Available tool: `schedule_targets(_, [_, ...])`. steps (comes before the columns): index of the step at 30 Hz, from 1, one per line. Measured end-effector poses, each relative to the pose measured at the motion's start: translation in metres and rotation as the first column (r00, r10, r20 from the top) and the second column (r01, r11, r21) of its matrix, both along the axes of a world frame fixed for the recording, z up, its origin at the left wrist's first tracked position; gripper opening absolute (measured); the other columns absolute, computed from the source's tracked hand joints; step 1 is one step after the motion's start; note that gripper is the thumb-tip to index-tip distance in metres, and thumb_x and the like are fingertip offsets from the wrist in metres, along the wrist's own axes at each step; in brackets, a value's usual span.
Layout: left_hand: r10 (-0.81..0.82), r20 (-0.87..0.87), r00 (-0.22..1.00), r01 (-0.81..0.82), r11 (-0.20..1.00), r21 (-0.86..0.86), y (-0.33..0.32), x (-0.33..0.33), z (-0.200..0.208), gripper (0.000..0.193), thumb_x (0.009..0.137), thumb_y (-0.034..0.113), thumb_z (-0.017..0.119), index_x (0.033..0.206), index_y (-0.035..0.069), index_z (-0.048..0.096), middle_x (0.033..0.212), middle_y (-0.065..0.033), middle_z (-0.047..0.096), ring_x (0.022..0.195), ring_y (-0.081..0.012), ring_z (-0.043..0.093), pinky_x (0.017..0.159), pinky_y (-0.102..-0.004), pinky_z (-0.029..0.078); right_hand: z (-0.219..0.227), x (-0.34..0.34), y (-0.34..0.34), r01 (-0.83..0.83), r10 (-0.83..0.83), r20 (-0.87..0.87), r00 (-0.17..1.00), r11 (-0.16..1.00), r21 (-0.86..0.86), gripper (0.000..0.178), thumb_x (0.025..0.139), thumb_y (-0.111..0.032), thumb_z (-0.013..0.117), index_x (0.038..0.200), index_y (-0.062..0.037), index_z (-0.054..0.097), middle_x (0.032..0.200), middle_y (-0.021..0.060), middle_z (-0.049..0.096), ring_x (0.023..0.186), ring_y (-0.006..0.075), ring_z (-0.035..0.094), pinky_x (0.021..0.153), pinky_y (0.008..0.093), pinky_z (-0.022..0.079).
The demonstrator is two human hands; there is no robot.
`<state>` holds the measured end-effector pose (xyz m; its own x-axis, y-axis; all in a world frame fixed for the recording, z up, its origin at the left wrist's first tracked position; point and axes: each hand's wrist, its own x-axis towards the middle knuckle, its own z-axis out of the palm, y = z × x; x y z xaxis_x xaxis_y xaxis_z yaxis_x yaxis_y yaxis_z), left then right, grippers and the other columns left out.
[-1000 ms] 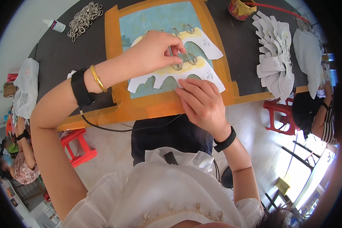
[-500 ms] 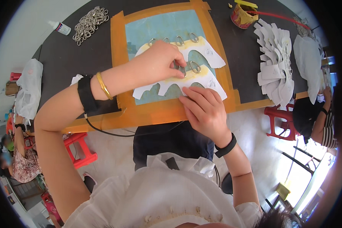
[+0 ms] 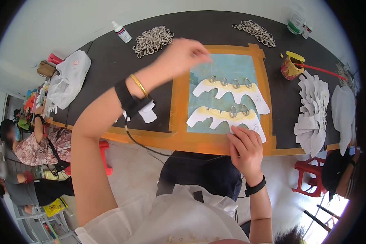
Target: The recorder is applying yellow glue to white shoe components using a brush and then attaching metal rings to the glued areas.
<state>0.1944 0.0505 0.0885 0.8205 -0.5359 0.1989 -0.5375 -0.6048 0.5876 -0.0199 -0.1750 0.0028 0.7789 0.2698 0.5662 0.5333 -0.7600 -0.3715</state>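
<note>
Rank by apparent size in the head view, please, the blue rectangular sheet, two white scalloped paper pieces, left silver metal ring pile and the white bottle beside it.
1. Blue sheet
2. Far paper piece and near paper piece, too alike to rank
3. Left ring pile
4. White bottle

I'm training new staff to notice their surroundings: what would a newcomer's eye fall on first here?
Likely the two scalloped white pieces on the blue sheet right of centre, the farther bearing four metal rings, the nearer two. The blurred left hand shows between a heap of rings and the sheet's far left corner, while the right hand touches the nearer piece's near edge. Farther right, a red tin stands beyond a white stack.
</note>
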Motion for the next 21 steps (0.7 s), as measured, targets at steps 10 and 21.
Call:
schedule_targets(10, [0.209, 0.302, 0.93, -0.292, 0.919, 0.266, 0.137, 0.079, -0.039, 0.018, 0.076, 0.016, 0.073, 0.086, 0.002, 0.068, 0.08, -0.0163, 0.066, 0.079, -0.0321, 0.063, 0.073, -0.037, 0.051, 0.0, 0.0, 0.003, 0.006, -0.006, 0.02, 1.0, 1.0, -0.003, 0.02, 0.072, -0.001, 0.068, 0.092, -0.0047, 0.068, 0.104, 0.0068, 0.066, 0.097, 0.024, 0.062, 0.084, 0.0367, 0.047])
schedule_targets(21, [0.138, 0.308, 0.941, -0.232, 0.927, 0.294, 0.146, 0.097, -0.049, 0.02, 0.072, 0.007, 0.075, 0.079, 0.0, 0.058, 0.072, -0.0116, 0.063, 0.067, -0.0263, 0.061, 0.064, -0.0343, 0.049, 0.011, -0.005, 0.023, -0.079, 0.083, -0.013, 0.996, 0.976, 0.205, 0.033, 0.068, 0.005, 0.066, 0.1, -0.0017, 0.065, 0.112, 0.0116, 0.064, 0.105, 0.0305, 0.06, 0.089, 0.0423, 0.048])
